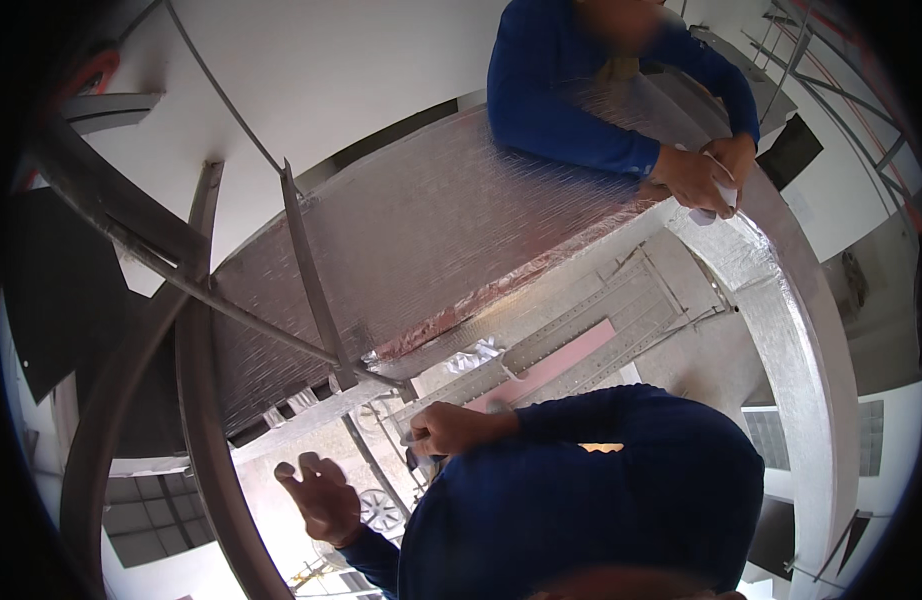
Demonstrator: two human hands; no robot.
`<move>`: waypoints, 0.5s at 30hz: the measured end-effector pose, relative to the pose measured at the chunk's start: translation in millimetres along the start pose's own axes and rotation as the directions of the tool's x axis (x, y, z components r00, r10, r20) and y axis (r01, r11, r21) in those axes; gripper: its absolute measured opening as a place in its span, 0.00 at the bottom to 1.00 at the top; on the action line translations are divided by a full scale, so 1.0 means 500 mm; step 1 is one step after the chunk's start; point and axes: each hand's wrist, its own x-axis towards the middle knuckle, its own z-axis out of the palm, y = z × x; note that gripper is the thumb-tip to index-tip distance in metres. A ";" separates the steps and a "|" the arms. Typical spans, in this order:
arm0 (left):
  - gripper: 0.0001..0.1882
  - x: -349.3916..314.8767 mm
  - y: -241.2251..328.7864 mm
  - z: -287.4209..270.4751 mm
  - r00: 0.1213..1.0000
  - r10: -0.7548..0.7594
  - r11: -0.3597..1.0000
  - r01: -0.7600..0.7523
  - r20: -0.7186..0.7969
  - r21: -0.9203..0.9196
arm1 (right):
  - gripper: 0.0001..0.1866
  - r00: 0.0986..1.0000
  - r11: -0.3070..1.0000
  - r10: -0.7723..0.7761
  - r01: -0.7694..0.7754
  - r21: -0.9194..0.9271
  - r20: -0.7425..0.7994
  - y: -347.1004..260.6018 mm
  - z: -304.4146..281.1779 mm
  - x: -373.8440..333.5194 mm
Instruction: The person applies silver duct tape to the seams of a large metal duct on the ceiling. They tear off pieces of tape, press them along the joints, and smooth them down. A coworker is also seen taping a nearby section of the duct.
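Note:
A large duct wrapped in silver foil insulation (421, 220) runs across the middle of the view. My left hand (321, 495) is raised below its near end, fingers apart and holding nothing. My right hand (451, 430) is closed on a small silvery piece (413, 438) close to the duct's lower edge; what the piece is cannot be made out. Both my sleeves are dark blue. At the duct's far end a co-worker in a blue top presses a crumpled white piece (711, 205) against the foil corner with both hands (701, 175).
A metal angle hanger (316, 290) and thin rods cross the duct on the left. A curved silver-wrapped section (796, 340) bends down the right side. A pink strip (571, 360) and perforated metal channels lie beyond the duct. Dark beams stand at far left.

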 end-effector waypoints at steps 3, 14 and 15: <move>0.45 -0.018 -0.010 0.008 0.995 -0.099 0.990 0.097 0.014 0.106 | 0.17 0.999 0.999 -0.045 0.045 -0.022 0.006 0.007 0.001 0.005; 0.33 -0.012 0.023 -0.122 0.996 -0.078 0.995 0.076 0.043 0.057 | 0.16 1.000 0.994 -0.014 0.013 -0.104 -0.007 -0.018 0.030 0.041; 0.27 -0.011 0.036 -0.137 0.999 -0.042 0.999 0.042 0.015 0.017 | 0.16 1.000 0.995 -0.028 0.026 -0.093 -0.013 -0.021 0.033 0.044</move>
